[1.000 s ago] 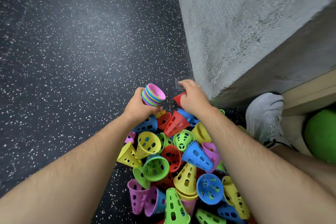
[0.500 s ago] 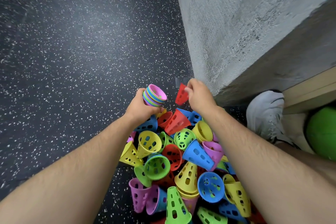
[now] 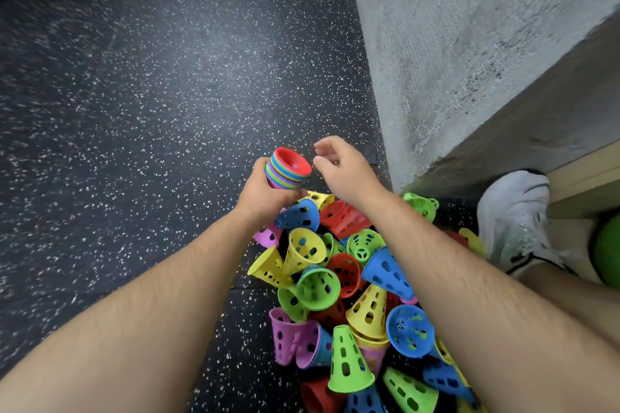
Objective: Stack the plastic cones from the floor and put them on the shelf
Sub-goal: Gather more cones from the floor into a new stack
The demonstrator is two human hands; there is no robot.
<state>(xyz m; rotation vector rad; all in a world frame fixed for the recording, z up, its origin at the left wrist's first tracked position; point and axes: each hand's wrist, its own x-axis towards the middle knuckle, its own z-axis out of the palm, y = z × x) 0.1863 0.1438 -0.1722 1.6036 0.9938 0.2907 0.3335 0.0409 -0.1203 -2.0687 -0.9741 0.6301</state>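
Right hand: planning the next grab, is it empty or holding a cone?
Empty: right hand hangs loosely curled beside the stack, holding nothing.

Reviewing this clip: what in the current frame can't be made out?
Head view only.
Count of the multicoloured nested plastic cone stack: rims too thin, lower part wrapped by the left hand.
Extent of the loose perforated plastic cone pile: covered by the right forearm, cut by the bottom edge.
Round green object: cut by the right edge, unidentifiable.

Left hand (image 3: 264, 195) curled, right (image 3: 345, 172) seemingly slack.
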